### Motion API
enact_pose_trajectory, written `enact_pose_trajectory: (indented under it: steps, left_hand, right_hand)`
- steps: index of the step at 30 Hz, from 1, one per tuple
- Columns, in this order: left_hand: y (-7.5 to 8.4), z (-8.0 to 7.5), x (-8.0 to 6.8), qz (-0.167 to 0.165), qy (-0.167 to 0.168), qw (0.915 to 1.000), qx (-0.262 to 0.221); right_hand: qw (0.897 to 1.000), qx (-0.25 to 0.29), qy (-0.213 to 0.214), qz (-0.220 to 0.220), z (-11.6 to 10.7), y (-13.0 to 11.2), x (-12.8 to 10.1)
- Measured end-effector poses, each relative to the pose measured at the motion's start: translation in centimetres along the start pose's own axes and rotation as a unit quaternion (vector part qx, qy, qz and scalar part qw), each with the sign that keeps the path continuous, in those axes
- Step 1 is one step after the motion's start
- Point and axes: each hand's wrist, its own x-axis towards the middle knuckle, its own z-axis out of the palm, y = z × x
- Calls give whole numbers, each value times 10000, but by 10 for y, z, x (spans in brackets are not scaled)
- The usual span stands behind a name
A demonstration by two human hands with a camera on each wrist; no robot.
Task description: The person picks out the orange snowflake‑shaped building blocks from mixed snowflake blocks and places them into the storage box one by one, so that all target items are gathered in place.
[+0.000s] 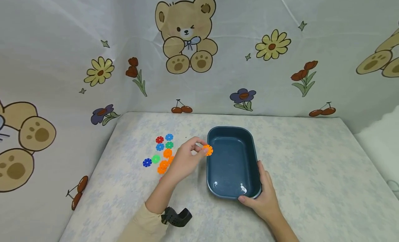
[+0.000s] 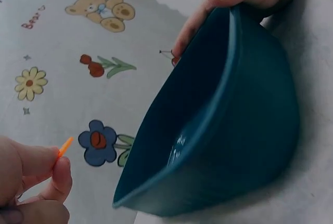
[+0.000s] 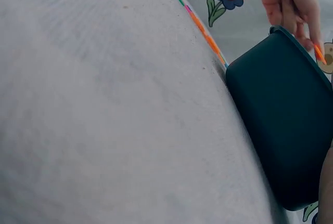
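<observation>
My left hand (image 1: 187, 160) pinches an orange snowflake-shaped plastic disc (image 1: 209, 150) between thumb and fingertips. It hovers at the left rim of a deep blue rectangular basin (image 1: 230, 162). In the left wrist view the disc (image 2: 65, 147) appears edge-on, apart from the basin wall (image 2: 250, 125). Around the basin's near right corner curls my right hand (image 1: 265, 198), its thumb over the front rim and its fingers along the right side. The basin's visible floor holds no discs. From the right wrist, the basin's outer side (image 3: 281, 115) hides part of the left hand (image 3: 291, 0).
Left of the basin several loose discs lie flat on the pale table (image 1: 311, 165): orange ones (image 1: 167, 153), a dark blue one (image 1: 147, 162), a red one (image 1: 159, 139) and green ones (image 1: 169, 145). My left forearm hides some. A printed curtain (image 1: 237, 72) hangs behind the table.
</observation>
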Motion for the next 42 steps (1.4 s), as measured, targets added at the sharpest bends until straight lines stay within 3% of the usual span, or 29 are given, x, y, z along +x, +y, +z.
enact_pose_trajectory:
  steps: [6, 12, 23, 31, 42]
  left_hand:
    - [18, 21, 24, 242, -228, 9994, 112]
    - [27, 42, 49, 424, -219, 9980, 423]
    - [33, 79, 84, -12, -547, 9941, 937]
    - [25, 102, 94, -392, -411, 9900, 1293]
    - [10, 114, 103, -733, -190, 9852, 1540]
  right_hand:
    - [10000, 54, -19, -18, 0, -2, 0]
    - [10000, 42, -14, -27, 0, -2, 0]
    - [10000, 16, -51, 67, -1, -1, -1]
    - [10000, -15, -58, 63, 0, 0, -1]
    - [9999, -17, -79, 80, -1, -3, -1]
